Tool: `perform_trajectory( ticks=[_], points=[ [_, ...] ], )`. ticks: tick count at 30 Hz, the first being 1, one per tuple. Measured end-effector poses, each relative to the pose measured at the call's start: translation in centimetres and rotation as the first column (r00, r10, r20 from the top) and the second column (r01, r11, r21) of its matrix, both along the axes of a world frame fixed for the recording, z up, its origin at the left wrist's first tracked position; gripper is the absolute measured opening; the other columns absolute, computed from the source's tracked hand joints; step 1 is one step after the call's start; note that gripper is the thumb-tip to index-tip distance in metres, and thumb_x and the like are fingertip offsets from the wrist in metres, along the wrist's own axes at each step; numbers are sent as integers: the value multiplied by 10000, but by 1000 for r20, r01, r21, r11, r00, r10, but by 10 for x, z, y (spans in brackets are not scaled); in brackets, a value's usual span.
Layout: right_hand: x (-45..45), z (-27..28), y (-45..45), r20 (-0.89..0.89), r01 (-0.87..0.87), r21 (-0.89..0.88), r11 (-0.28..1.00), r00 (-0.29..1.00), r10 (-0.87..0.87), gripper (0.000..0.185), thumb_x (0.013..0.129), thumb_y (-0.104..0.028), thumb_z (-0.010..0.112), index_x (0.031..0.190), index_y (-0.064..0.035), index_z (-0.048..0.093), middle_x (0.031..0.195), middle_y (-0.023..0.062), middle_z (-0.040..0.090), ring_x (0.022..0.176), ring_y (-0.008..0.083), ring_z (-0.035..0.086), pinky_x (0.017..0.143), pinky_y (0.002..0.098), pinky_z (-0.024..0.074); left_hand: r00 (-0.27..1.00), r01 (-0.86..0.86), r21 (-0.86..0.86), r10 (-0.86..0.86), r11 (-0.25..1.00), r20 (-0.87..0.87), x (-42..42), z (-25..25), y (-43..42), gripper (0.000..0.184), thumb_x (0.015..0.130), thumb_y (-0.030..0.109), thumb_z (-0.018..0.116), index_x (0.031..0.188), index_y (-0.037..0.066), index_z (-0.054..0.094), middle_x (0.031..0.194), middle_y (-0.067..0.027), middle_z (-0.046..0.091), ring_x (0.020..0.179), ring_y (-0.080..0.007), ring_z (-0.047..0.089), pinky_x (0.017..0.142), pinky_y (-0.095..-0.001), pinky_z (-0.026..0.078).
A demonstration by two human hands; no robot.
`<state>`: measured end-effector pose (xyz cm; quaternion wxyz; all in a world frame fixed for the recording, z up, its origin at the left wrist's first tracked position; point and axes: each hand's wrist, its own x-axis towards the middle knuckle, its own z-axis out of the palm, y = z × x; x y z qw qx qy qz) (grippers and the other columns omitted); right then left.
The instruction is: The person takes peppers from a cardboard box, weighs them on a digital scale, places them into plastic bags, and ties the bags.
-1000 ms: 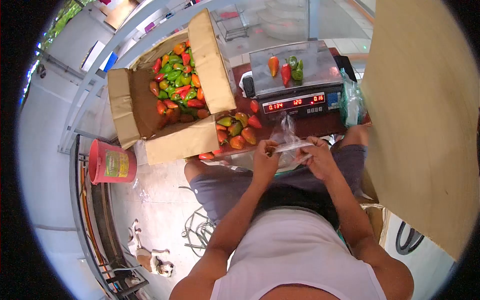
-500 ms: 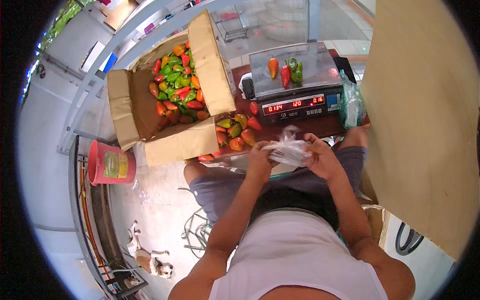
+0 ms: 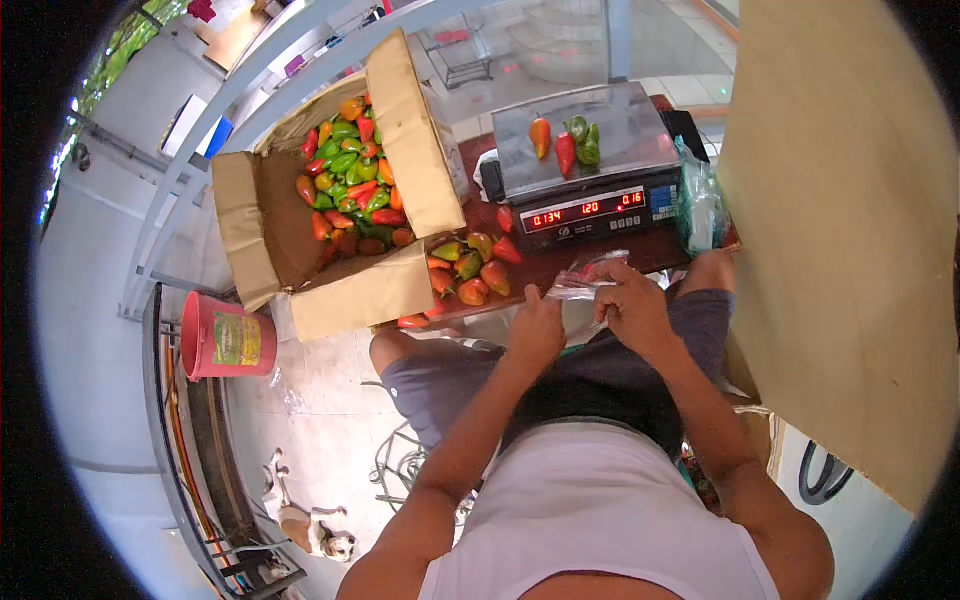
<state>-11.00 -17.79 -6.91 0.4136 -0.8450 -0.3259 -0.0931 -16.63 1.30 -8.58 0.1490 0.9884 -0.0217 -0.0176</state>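
Between my hands stretches a clear plastic bag [image 3: 590,280], thin and crumpled, above the front edge of the dark red table [image 3: 540,272]. My left hand [image 3: 539,325] is closed on the bag's left side. On its right side, my right hand [image 3: 632,305] pinches the plastic. Just beyond stands a digital scale [image 3: 590,215] with red digits. Several peppers [image 3: 566,152], red, orange and green, lie on its metal plate. A loose pile of peppers [image 3: 470,265] sits on the table left of the bag.
An open cardboard box [image 3: 362,290] of peppers stands at the left. A red bucket [image 3: 238,340], a lying dog [image 3: 308,530] and a coiled hose [image 3: 396,465] are on the floor. Green plastic packaging [image 3: 703,205] is beside the scale; a large wooden board [image 3: 850,220] rises at the right.
The bag has gone from bunched up to drawn narrower between my hands. My left hand has turned and shifted slightly right. The view has tilted a little.
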Motion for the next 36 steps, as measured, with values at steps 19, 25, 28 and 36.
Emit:
perform_trajectory(
  ticks=[19, 25, 28, 36],
  points=[
    [35, -57, -59, -220, 404, -91, 910, 883, -414, 418, 810, -59, 643, 1220, 16, 606, 1253, 225, 591, 1165, 405, 574, 999, 457, 470, 979, -184, -88, 175, 979, -108, 318, 69, -9, 763, 692, 438, 780, 1344, 109, 559, 1258, -224, 604, 1178, -356, 572, 937, -486, 480],
    [34, -64, -67, -253, 355, -35, 934, 901, -352, 439, 779, -58, 632, 1212, 13, 617, 1295, 231, 568, 1181, 417, 565, 1031, 449, 454, 978, -185, 194, 200, 963, -66, 310, 50, -23, 725, 709, 394, 731, 1343, 105, 534, 1352, -220, 517, 1269, -352, 504, 1005, -514, 445],
    [30, -56, -67, -243, 377, -41, 925, 894, -375, 435, 754, -42, 627, 1185, 15, 628, 1277, 235, 580, 1173, 410, 572, 1032, 445, 453, 987, -160, 39, 161, 986, -3, 315, 38, -1, 696, 658, 327, 785, 1275, 97, 559, 1271, -214, 561, 1178, -304, 563, 943, -513, 487],
    [82, -3, -38, -315, 173, 83, 982, 939, -139, 463, 725, -41, 666, 1182, -2, 602, 1062, 185, 673, 1015, 321, 646, 914, 407, 509, 939, 338, -923, -134, 182, 318, 180, 101, -40, 673, 625, -74, 754, 1227, 89, 504, 1187, -54, 611, 1076, -162, 593, 946, -329, 487]
  ],
)
